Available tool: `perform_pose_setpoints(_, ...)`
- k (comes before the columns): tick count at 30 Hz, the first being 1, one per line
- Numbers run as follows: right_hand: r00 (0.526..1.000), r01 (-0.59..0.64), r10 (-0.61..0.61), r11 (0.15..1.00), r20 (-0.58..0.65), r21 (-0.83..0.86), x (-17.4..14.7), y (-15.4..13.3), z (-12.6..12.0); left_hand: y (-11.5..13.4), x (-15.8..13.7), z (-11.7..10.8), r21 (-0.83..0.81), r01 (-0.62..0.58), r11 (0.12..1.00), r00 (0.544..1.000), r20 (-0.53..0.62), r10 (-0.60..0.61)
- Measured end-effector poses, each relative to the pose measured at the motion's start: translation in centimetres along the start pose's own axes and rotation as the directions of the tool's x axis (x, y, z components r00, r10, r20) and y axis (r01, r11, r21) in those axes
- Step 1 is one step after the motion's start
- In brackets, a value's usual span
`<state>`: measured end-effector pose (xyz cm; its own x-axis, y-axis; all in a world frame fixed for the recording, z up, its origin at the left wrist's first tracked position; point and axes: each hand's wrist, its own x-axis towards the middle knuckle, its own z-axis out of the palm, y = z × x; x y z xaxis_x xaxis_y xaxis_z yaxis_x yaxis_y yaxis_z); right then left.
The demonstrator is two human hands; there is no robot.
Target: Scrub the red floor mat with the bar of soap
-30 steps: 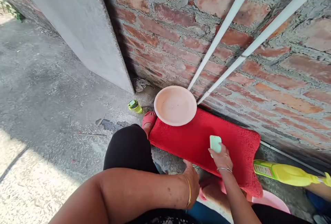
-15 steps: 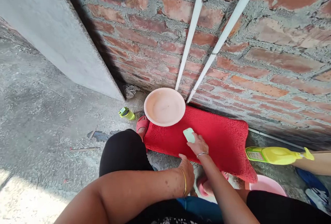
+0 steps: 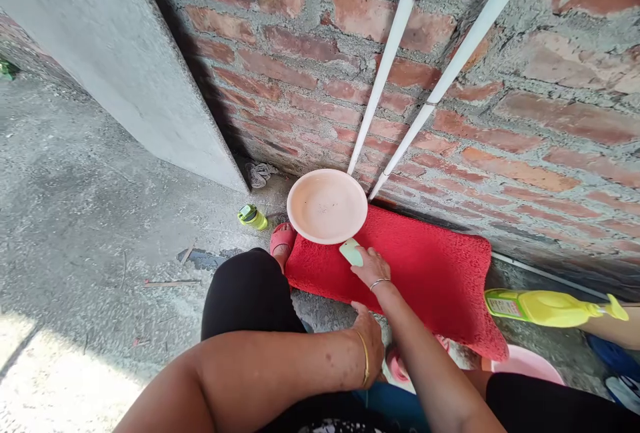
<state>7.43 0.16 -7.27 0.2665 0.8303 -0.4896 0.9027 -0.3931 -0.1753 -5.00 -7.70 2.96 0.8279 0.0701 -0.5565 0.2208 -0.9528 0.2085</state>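
Two bare hands show: the right hand (image 3: pixel 373 266) has its fingers closed around one pale green block (image 3: pixel 351 253), while the left hand (image 3: pixel 370 338) has its thumb extended, its other fingers too hidden to tell how far they are spread or whether they grip anything. The block is smooth and round-cornered, its underside unseen; it lies over one red shaggy mat (image 3: pixel 430 273), just beside the rim of a peach basin (image 3: pixel 327 214) bearing a few dark specks. Of two basins, the pink basin (image 3: pixel 533 363) is partly covered. Two bottles appear, a yellow pump bottle (image 3: pixel 555 308) and a lime drinking bottle (image 3: pixel 253 217); two white pipes (image 3: pixel 390 63) are cut off above.
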Motion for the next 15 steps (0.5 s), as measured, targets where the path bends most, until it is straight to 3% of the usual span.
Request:
perform_pose_setpoints(2,0.99,-0.143,0.143,0.989,0.0,0.043,-0.4,3.2,-0.5,0.1,-0.4,-0.7,0.045,-0.027,0.999,0.999,0.046,0.025)
perform_pose_setpoints(4,0.95,-0.31,0.311,0.946,0.0,0.092,-1.3,6.1,-0.5,0.3,-0.8,-1.2,0.061,-0.063,0.996,0.995,0.078,0.058)
perform_pose_setpoints(7,0.903,-0.42,0.428,0.899,-0.041,0.126,-2.8,7.2,0.2,0.5,-1.1,-1.1,0.07,-0.093,0.993,0.995,0.042,0.09)
perform_pose_setpoints(9,0.95,-0.298,0.307,0.948,-0.067,0.112,-3.5,5.3,1.0,0.5,-1.0,-0.6,0.042,-0.078,0.996,0.997,0.015,0.078)
perform_pose_setpoints(11,0.995,-0.079,0.083,0.994,-0.051,0.076,-3.6,2.2,1.8,0.2,-0.7,-0.3,-0.024,-0.027,0.999,0.999,0.024,0.028)
perform_pose_setpoints(13,0.996,0.093,-0.093,0.995,-0.004,0.035,-3.2,-0.8,2.2,-0.3,-0.2,-0.2,-0.079,0.027,0.997,0.999,0.041,-0.024)
perform_pose_setpoints(15,0.989,0.143,-0.144,0.99,0.019,0.011,-2.6,-2.0,2.2,-1.1,0.1,-0.5,-0.076,0.047,0.996,0.997,0.071,-0.042)
